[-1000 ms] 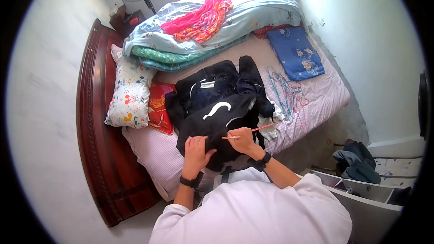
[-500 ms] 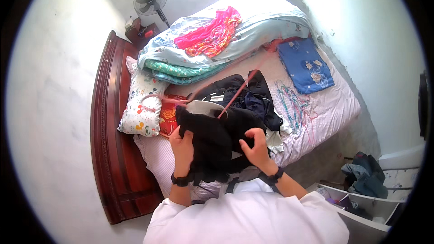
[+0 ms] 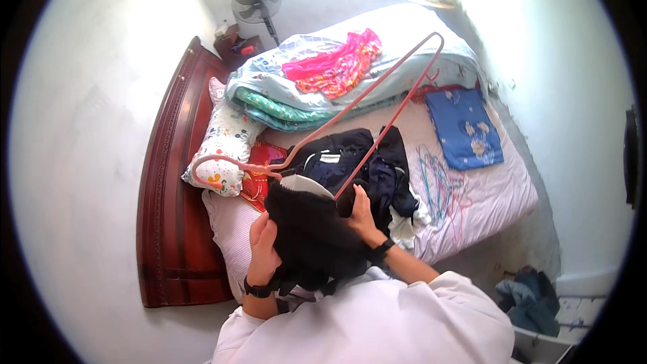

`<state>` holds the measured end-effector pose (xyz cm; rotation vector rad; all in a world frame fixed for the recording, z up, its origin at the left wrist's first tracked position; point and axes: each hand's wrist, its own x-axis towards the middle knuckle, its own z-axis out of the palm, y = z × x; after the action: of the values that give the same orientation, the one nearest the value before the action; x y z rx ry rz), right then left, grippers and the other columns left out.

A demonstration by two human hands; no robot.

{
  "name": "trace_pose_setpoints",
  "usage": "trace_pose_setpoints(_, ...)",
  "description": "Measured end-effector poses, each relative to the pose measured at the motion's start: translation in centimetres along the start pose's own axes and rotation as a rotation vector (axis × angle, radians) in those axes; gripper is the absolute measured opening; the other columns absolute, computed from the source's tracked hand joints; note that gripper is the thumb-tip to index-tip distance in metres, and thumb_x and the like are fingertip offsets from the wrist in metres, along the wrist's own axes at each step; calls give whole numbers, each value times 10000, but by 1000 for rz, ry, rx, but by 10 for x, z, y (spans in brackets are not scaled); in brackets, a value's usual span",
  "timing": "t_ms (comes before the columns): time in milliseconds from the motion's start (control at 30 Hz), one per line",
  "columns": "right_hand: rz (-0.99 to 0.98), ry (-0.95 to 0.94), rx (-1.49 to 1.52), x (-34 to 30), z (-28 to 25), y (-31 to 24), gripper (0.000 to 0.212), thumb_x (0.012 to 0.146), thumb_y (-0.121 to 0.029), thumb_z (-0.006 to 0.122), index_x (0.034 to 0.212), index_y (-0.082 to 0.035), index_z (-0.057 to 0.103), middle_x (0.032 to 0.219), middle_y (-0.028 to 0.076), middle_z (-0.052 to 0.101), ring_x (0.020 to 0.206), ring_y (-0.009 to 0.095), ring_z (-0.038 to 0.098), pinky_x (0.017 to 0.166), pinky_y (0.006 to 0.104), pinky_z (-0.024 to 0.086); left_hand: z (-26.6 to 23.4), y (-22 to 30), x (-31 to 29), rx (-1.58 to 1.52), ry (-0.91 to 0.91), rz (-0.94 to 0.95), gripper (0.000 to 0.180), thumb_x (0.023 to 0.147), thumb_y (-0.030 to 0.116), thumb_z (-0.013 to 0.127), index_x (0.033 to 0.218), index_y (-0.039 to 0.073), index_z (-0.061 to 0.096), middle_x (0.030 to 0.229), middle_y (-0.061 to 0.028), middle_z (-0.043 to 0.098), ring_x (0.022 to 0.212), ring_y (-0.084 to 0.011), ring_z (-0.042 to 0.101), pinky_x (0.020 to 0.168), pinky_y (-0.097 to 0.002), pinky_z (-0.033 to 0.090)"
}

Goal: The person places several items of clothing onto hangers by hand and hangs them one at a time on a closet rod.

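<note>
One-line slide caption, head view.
Left hand and right hand hold a black garment by the bed, a pink hanger projecting from the garment's opening.

Smooth pink plastic, faintly glossy, forms the hanger (image 3: 383, 136) set against the matt, soft-looking cloth of a black garment (image 3: 310, 229). Behind, polished dark-red wood gives the headboard (image 3: 176, 182) a glossy finish, while rumpled striped cloth makes up the bedsheet (image 3: 495, 205) and matt, slightly uneven plaster coats the wall (image 3: 87, 128).

The white shirt (image 3: 367, 320) is loose, its wide sleeves (image 3: 464, 294) ending near the elbows; black bands (image 3: 257, 290) circle both wrists.
</note>
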<state>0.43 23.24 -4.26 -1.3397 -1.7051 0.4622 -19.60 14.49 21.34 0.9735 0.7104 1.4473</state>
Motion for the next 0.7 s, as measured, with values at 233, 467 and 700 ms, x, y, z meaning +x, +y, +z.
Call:
trace_pose_setpoints(233, 389, -358, -218, 2, -36, 12, 620, 692, -103, 726, 1218, -40, 404, 1175, 226, 495, 1083, 442, 519, 889, 478, 469, -23, 8, -11, 217, 278, 131, 358, 1000, 214, 502, 1230, -57, 544, 1157, -87, 639, 1027, -144, 607, 913, -272, 466)
trace_pose_setpoints(467, 264, -66, 245, 87, -96, 77, 162, 754, -16, 509, 862, 4, 627, 769, 202, 641, 754, 299, 648, 662, 394, 487, -46, 18, -12, 419, 274, 132, 398, 1001, 283, 518, 1193, -61, 573, 1098, -48, 641, 970, -99, 576, 878, -237, 440)
trace_pose_setpoints(700, 327, -91, 654, 179, -185, 8, 162, 824, -110, 542, 806, -3, 663, 655, 22, 572, 521, 133, 529, 461, 305, 400, -56, 17, -15, 945, 133, 18, 350, 966, 294, 578, 999, -52, 623, 706, 20, 565, 674, -67, 451, 599, -259, 398)
